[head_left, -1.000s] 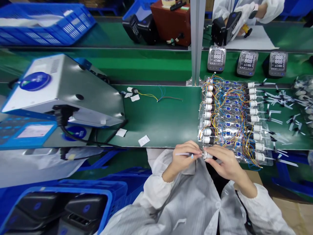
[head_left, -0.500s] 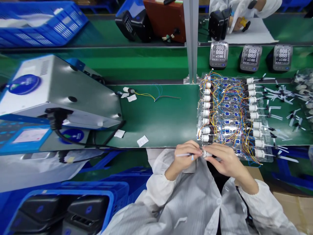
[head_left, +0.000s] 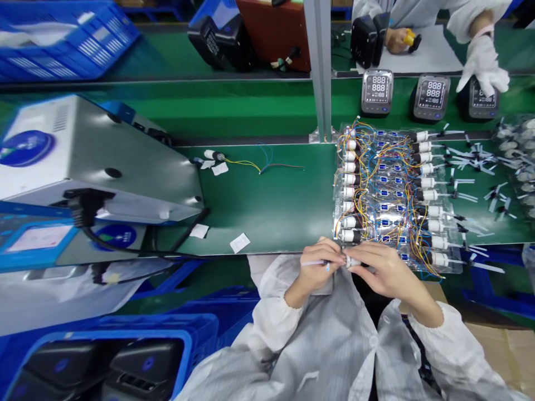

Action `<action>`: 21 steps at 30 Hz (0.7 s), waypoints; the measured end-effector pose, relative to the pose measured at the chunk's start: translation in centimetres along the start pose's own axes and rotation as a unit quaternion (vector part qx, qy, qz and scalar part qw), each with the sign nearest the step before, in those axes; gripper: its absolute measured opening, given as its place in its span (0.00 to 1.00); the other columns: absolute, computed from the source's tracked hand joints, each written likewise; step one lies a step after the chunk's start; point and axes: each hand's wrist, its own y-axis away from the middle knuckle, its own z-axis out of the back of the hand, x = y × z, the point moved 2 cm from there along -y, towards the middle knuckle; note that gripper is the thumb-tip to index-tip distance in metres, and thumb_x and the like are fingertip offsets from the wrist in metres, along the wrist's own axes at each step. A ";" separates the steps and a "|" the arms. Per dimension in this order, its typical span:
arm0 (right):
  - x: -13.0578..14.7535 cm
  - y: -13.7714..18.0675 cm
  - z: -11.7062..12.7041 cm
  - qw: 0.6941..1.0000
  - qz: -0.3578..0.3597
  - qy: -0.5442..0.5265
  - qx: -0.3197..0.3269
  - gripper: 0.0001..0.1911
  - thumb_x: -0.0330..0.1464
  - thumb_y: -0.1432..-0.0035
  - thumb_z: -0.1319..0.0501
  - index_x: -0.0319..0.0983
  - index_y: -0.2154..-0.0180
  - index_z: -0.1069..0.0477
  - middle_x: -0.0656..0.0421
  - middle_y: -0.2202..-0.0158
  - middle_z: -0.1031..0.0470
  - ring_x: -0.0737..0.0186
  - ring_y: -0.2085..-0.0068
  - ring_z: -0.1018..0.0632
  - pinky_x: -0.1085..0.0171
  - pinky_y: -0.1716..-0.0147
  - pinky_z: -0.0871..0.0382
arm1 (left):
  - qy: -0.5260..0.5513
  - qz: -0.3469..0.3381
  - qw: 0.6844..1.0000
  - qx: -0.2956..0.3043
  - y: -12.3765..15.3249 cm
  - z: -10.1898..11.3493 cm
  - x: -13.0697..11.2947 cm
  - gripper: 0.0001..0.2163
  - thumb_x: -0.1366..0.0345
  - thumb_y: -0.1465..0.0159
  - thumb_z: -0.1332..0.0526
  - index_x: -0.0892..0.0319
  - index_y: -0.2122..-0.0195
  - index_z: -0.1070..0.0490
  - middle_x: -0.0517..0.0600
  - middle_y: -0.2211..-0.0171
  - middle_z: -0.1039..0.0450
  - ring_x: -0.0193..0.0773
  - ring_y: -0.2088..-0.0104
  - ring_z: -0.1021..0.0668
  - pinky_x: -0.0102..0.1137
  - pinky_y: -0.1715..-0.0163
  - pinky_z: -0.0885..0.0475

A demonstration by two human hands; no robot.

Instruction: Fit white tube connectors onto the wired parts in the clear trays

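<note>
Though both are partly covered, the left grip (head_left: 314,274) pinches a pale strip (head_left: 312,262), the right grip (head_left: 382,268) a cylinder (head_left: 351,261).

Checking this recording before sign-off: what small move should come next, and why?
Probably a small fingertip adjustment by the left hand at the end of the white cylindrical part, with the right hand steadying it: the right grips that part, the left reaches its end, and a thin pale strip lies across the left.
</note>
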 end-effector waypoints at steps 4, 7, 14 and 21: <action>-0.2 0.1 0.1 1.000 0.000 -0.019 -0.009 0.14 0.30 0.31 0.36 0.40 0.45 0.26 0.53 0.51 0.16 0.56 0.53 0.16 0.55 0.51 0.19 | -0.010 -0.004 1.000 -0.015 0.1 -0.2 0.5 0.04 0.69 0.39 0.27 0.57 0.66 0.21 0.47 0.72 0.19 0.36 0.69 0.19 0.35 0.64 0.27; -0.3 0.3 -0.3 1.000 -0.003 -0.002 -0.009 0.15 0.31 0.31 0.37 0.40 0.43 0.27 0.54 0.51 0.17 0.57 0.53 0.17 0.55 0.50 0.20 | -0.027 -0.031 0.999 0.007 -0.2 0.3 0.4 0.04 0.67 0.38 0.27 0.57 0.66 0.21 0.46 0.72 0.20 0.37 0.67 0.19 0.35 0.63 0.27; 1.8 1.6 0.8 0.985 0.037 0.161 -0.046 0.25 0.39 0.33 0.35 0.39 0.38 0.30 0.51 0.46 0.19 0.50 0.44 0.21 0.52 0.45 0.22 | -0.209 -0.058 0.972 0.096 0.0 2.6 -0.1 0.09 0.72 0.41 0.27 0.52 0.62 0.20 0.45 0.69 0.17 0.41 0.62 0.22 0.39 0.57 0.27; -0.9 9.2 14.6 0.888 -0.190 0.170 -0.383 0.14 0.40 0.29 0.42 0.44 0.49 0.23 0.52 0.53 0.18 0.50 0.52 0.18 0.48 0.49 0.23 | -0.195 0.002 0.975 0.110 0.9 3.3 0.9 0.21 0.63 0.43 0.25 0.51 0.48 0.23 0.51 0.60 0.17 0.49 0.55 0.20 0.43 0.56 0.25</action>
